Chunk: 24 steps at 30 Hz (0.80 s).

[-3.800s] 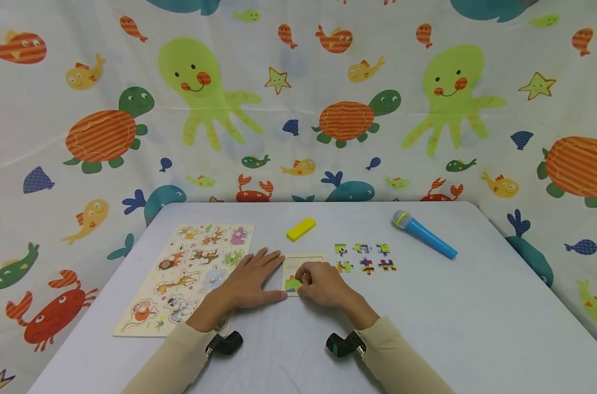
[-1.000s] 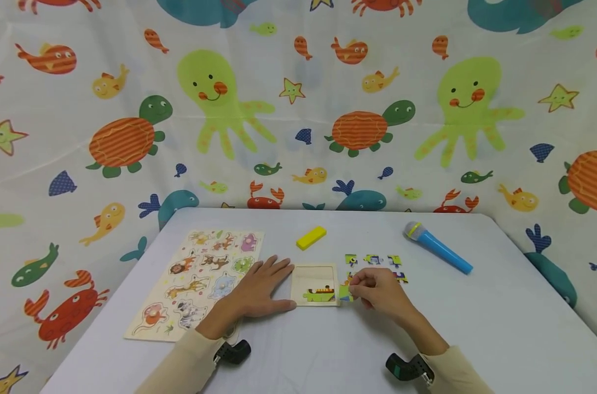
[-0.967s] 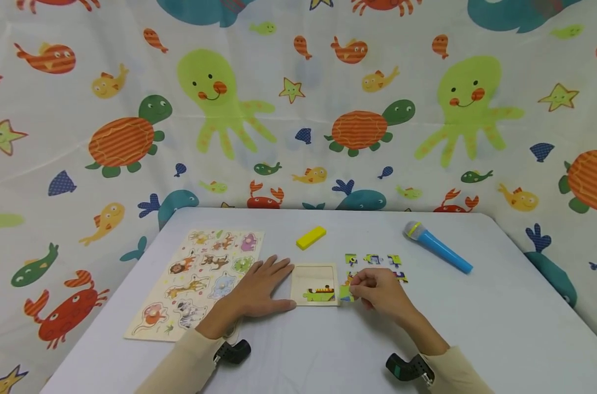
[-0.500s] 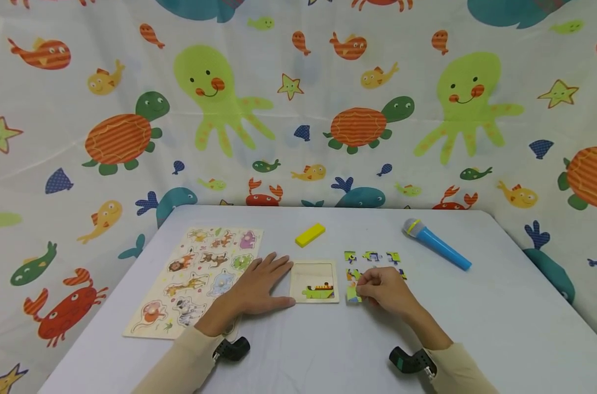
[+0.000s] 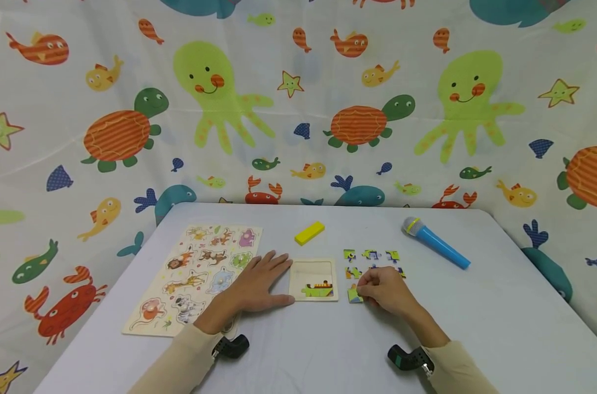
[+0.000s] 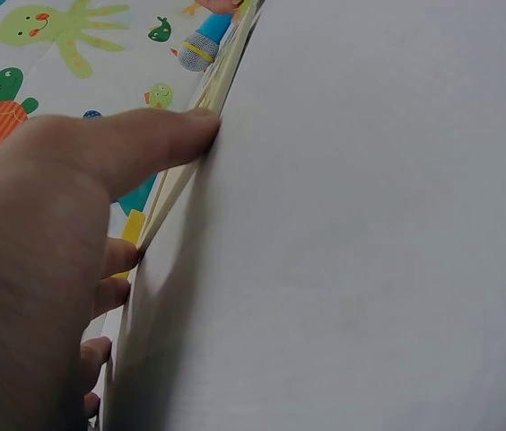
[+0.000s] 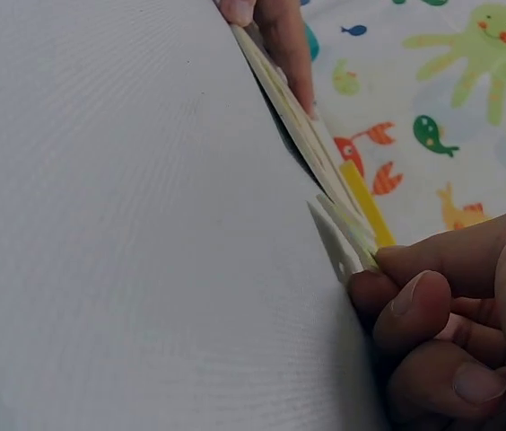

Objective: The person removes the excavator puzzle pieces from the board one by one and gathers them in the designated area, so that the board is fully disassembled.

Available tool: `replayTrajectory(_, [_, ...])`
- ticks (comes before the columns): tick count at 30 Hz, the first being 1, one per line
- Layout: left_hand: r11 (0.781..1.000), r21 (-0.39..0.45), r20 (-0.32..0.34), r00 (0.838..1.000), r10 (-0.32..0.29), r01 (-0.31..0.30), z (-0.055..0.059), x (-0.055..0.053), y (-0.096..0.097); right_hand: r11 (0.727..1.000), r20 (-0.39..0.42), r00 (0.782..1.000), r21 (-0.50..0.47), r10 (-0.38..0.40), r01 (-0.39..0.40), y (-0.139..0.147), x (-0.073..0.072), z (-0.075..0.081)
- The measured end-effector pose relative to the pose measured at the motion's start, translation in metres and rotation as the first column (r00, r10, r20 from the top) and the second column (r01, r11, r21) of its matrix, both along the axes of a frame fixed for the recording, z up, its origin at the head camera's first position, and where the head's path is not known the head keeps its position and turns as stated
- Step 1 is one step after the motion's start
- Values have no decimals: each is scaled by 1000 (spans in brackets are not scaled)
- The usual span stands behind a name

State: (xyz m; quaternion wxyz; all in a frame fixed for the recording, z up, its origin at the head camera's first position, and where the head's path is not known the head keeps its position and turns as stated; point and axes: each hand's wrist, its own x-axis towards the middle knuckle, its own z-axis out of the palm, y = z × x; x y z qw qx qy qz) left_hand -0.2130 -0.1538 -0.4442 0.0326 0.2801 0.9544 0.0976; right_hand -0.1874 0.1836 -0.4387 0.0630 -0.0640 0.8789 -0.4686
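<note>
A small square wooden puzzle tray [image 5: 313, 268] lies mid-table, with joined green and orange-black jigsaw pieces [image 5: 318, 289] in its lower right part. Along the tray's left side rests my left hand [image 5: 259, 284], fingers spread and thumb touching the edge; the left wrist view shows the thumb [image 6: 172, 139] on the rim. Just right of the tray, my right hand [image 5: 386, 287] pinches a green jigsaw piece [image 5: 354, 295] between thumb and forefinger. In the right wrist view that piece [image 7: 347, 229] is seen edge-on, tilted at the tabletop. The right hand partly hides loose jigsaw pieces [image 5: 371, 255] behind it.
A large wooden animal puzzle board [image 5: 190, 273] lies at the left, partly under my left forearm. Behind the tray is a yellow block [image 5: 309, 233]. A blue toy microphone [image 5: 438, 243] lies at the back right. A sea-animal curtain [image 5: 298, 109] hangs behind the table.
Earlier my right hand was over the tray with a green piece at its lower left. Now that hand and the piece are right of the tray, slightly farther than a second ago. Left hand stays.
</note>
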Motion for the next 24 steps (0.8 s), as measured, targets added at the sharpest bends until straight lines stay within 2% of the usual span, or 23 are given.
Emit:
replayTrajectory(9, [1000,4,5,1000,-4,4,3,0,0,998,-28,1000,54,-14,16,-2,-1,-2])
replayTrajectory(17, [1000,4,11,1000,3,-3,4,1,0,998,-64,998,59,-2,6,-3,-1,-4])
replayTrajectory(24, [1000,5,14,1000,5,-5,3,1,1,996,-74,997,84,-25,31,-5,0,-5])
